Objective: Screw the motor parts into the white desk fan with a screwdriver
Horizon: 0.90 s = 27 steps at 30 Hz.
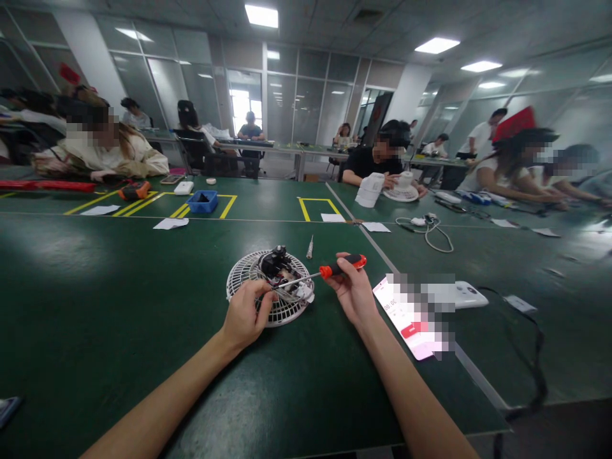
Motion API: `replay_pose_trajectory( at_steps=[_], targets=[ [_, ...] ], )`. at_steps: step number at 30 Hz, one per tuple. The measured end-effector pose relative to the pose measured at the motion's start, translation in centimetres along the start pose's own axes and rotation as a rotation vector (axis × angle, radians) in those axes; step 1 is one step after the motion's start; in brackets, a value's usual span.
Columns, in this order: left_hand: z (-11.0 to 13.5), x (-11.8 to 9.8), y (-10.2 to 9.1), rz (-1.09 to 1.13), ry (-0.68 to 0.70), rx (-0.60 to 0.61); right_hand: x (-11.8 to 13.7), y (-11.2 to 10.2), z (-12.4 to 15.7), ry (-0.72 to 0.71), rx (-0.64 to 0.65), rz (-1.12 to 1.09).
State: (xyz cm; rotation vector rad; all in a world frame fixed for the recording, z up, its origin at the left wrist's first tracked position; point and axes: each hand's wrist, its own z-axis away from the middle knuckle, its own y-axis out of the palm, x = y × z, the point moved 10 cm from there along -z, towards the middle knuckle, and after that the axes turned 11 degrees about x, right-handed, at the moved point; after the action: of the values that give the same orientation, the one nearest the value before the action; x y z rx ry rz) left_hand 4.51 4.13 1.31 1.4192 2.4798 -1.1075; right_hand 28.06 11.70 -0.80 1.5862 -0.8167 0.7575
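A round white fan grille lies flat on the green table, with a black motor and wires on top of it. My left hand rests on the grille's near edge, its fingers pinched together by the wires. My right hand grips a screwdriver with a red and black handle. The screwdriver's shaft points left, its tip down among the motor parts. A second small screwdriver lies on the table just behind.
A phone with a lit screen lies right of my right hand, beside a white device. A blue tray, paper slips and yellow floor-tape marks sit farther back. Several other people work at the tables around.
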Motion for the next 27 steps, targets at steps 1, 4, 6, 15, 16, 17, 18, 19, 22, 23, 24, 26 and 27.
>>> replay_pose_trajectory(
  at_steps=[1, 4, 6, 15, 16, 17, 18, 19, 22, 23, 24, 26, 27],
  targets=[
    [0.0, 0.0, 0.0, 0.000, 0.000, -0.001, -0.1, 0.0, 0.0, 0.001, -0.002, -0.003],
    [0.1, -0.1, -0.2, 0.008, -0.006, -0.012, -0.5, 0.0, 0.0, 0.014, 0.000, -0.017],
    [0.2, 0.0, -0.2, 0.020, -0.011, -0.014, -0.8, 0.1, 0.0, 0.034, 0.004, -0.022],
    [0.1, 0.0, -0.3, 0.114, -0.037, -0.022, 0.0, 0.5, 0.2, -0.011, 0.052, 0.002],
    [0.1, -0.1, -0.3, 0.105, -0.032, -0.021, 0.0, 0.5, 0.1, -0.010, 0.052, 0.009],
    [0.1, -0.2, -0.2, 0.091, -0.028, -0.020, -0.1, 0.4, 0.1, -0.003, 0.046, 0.014],
    [0.1, -0.2, -0.2, 0.078, -0.024, -0.020, -0.2, 0.2, 0.1, 0.005, 0.033, 0.015],
    [0.2, -0.2, -0.2, 0.069, -0.018, -0.020, -0.3, 0.0, 0.0, 0.011, 0.018, 0.014],
    [0.3, -0.4, -0.2, 0.060, 0.011, -0.023, -0.4, -0.3, 0.0, 0.006, -0.026, 0.027],
    [0.3, -0.5, -0.2, 0.053, 0.021, -0.023, -0.4, -0.4, 0.0, 0.003, -0.036, 0.030],
    [0.3, -0.6, -0.2, 0.043, 0.029, -0.023, -0.4, -0.4, 0.0, 0.001, -0.046, 0.029],
    [0.1, -0.8, -0.3, 0.024, 0.040, -0.025, -0.5, -0.6, 0.0, -0.005, -0.077, 0.009],
    [0.1, -0.9, -0.3, 0.025, 0.045, -0.027, -0.5, -0.8, 0.0, -0.009, -0.099, -0.009]
  ],
)
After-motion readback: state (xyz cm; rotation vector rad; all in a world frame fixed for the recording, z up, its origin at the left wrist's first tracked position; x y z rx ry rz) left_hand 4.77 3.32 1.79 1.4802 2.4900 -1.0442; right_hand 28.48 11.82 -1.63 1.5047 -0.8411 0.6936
